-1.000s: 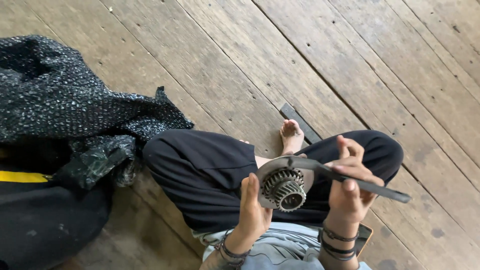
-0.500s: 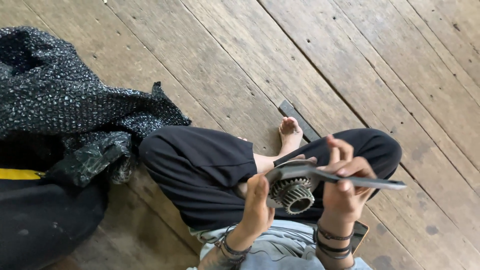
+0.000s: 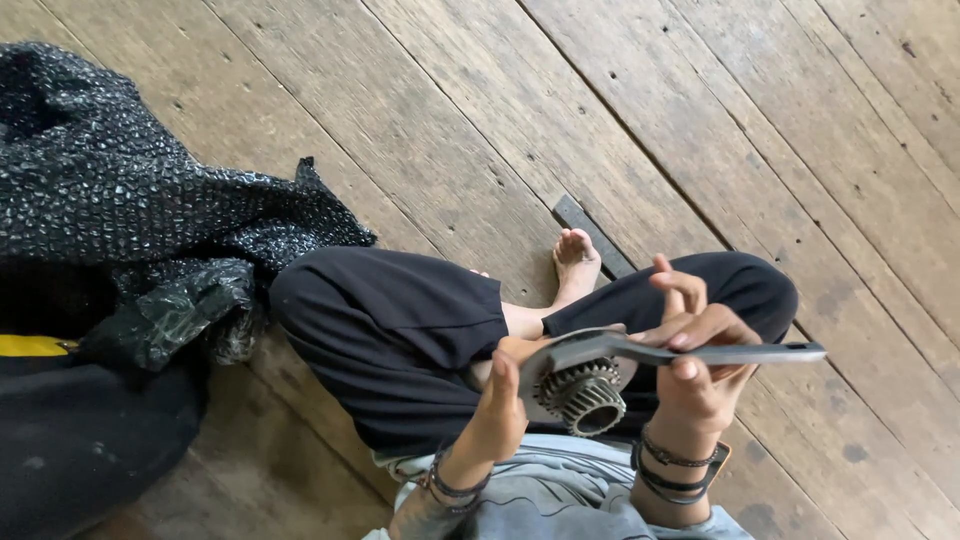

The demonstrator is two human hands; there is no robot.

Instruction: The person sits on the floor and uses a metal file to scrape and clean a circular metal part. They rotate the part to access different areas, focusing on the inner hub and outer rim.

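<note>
Over crossed legs — wrench (image 3: 700, 353) on gear (image 3: 583, 395).

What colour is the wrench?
Dark grey metal wrench, seen in the head view, held by the right hand.

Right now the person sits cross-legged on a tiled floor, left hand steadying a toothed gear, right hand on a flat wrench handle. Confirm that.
Not quite: the floor is worn wooden planks, not tile, as the head view shows. The rest stands: the person sits cross-legged, left hand steadying the toothed gear, right hand on the flat wrench handle.
</note>
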